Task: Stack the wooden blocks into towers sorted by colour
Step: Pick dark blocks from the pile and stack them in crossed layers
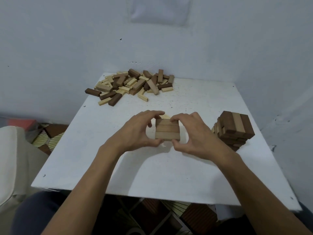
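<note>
Middle tower (167, 131): it is standing near the centre of the desk (169, 175), straight in front of the person. Its top layer is showing three mid-brown blocks lying side by side, with paler wood peeking out beneath and behind.
Why it is being held: both hands are closing on it from opposite sides, most likely squaring the top three blocks so their ends are lining up before another layer is going on.
Left hand (137, 131): it is reaching in palm-down from the left, with the wrist raised off the desk. Its fingers (152, 114) are curling over the far edge while the thumb is pressing at the near corner, so it is clamping the tower's left end.
Right hand (194, 133): it is mirroring that on the right end, with its fingers (179, 118) hooking over the far corner and the thumb tucking in at the near one, gripping the tower.
Dark tower (235, 128): it is standing well apart to the right, near the desk's edge, probably to be keeping clear of the working hands. One paler block is lying between two dark ones on top, and the layers are looking slightly twisted.
Loose pile (133, 83): dark, mid and pale blocks are lying jumbled at the far left by the wall (67, 48), not yet sorted.
Progress: judging by the pile, most of the stacking is remaining.
</note>
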Motion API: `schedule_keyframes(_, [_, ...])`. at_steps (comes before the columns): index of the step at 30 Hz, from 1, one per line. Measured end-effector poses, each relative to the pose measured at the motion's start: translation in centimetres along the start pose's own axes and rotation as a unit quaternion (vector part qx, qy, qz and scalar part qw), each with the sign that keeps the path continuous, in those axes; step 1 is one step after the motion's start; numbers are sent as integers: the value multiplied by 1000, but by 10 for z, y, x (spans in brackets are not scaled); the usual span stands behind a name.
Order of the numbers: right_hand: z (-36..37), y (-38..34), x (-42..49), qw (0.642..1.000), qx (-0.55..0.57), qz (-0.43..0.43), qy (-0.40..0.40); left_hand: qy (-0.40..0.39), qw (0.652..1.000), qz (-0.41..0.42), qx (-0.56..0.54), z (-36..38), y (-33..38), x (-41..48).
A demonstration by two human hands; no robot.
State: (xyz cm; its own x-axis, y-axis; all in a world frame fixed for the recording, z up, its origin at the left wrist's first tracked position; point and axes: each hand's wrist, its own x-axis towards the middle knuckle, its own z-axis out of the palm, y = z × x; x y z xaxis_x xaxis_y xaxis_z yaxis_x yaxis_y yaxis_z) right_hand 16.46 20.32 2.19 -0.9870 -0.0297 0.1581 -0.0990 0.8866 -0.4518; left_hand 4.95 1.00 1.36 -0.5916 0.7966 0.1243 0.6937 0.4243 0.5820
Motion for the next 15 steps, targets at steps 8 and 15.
schedule_keyframes(8, [-82,13,-33,997,-39,50,51,42,997,60,-33,4,71,38])
schedule_keyframes(15, [-119,62,-67,991,-10,125,41,13,996,78,-33,41,120,82])
